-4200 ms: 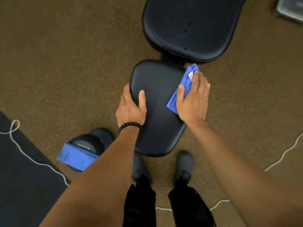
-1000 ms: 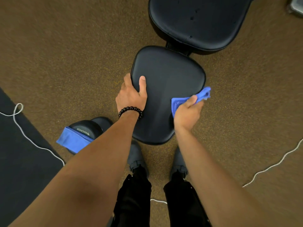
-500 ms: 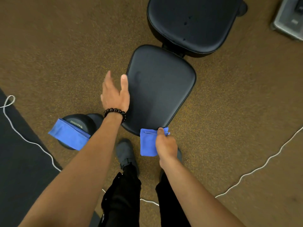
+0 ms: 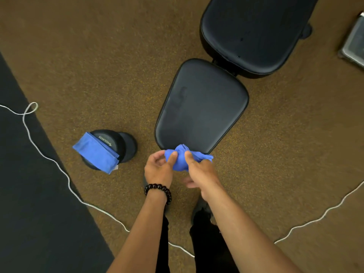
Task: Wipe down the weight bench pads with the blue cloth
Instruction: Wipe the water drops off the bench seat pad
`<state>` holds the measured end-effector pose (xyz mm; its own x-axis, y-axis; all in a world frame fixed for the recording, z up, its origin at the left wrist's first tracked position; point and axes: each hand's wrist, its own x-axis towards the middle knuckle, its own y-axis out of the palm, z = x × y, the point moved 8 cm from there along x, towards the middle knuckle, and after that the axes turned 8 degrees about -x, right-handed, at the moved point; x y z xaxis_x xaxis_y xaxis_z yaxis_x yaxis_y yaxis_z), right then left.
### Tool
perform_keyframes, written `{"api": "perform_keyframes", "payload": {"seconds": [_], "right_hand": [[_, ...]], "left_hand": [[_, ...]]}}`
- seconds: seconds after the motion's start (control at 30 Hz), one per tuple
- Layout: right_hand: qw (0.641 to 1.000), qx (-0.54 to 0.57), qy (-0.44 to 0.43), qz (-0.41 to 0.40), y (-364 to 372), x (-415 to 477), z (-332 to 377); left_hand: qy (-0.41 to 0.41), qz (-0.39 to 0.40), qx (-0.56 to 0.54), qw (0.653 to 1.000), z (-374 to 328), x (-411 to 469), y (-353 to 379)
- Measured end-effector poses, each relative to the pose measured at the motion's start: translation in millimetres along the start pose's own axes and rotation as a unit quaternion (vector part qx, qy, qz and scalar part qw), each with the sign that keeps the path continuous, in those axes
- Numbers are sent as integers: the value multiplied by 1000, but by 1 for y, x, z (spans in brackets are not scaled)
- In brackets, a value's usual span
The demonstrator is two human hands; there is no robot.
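We are bunching up the blue cloth (image 4: 180, 160) with both hands, left hand (image 4: 158, 167) and right hand (image 4: 200, 170) fingers pinching it. At 12 o'clock the seat pad (image 4: 201, 107) is waiting, so next we are probably needing a clean side.

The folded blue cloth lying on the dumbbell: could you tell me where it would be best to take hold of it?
Pinch the folded blue cloth at its lower end, which overhangs the dumbbell unsupported. Come from the near side, thumb above and fingers beneath. The rest lies flat on the round head, leaving little to get under.
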<state>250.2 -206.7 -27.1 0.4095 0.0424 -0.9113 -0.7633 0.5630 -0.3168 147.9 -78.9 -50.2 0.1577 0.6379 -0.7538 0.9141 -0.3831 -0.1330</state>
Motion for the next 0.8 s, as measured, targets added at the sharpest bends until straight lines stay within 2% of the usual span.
{"api": "perform_keyframes", "payload": {"seconds": [0.1, 0.17, 0.23, 0.37, 0.47, 0.57, 0.7, 0.8], "right_hand": [[976, -211, -51, -35, -23, 3, 7], [953, -281, -59, -94, -42, 7, 13], [955, -257, -61, -132, -58, 10, 22], [973, -157, -28, -164, -75, 20, 28], [977, -108, -18, -182, -82, 28, 29], [969, -95, -29, -225, -94, 26, 36], [956, -80, -46, -279, -119, 29, 54], [955, -78, -39, -282, -136, 41, 69]], "left_hand": [[149, 22, 87, 985, -40, 18, -9], [220, 40, 128, 966, -64, 32, -9], [273, 19, 154, 949, -78, 42, -8], [326, -106, 199, 918, -54, 27, 3], [321, -119, 265, 901, -20, 7, 34], [338, -129, 270, 892, -21, 11, 44], [380, -88, 325, 861, -45, 22, 36], [360, -14, 329, 873, -59, 21, 24]]}}
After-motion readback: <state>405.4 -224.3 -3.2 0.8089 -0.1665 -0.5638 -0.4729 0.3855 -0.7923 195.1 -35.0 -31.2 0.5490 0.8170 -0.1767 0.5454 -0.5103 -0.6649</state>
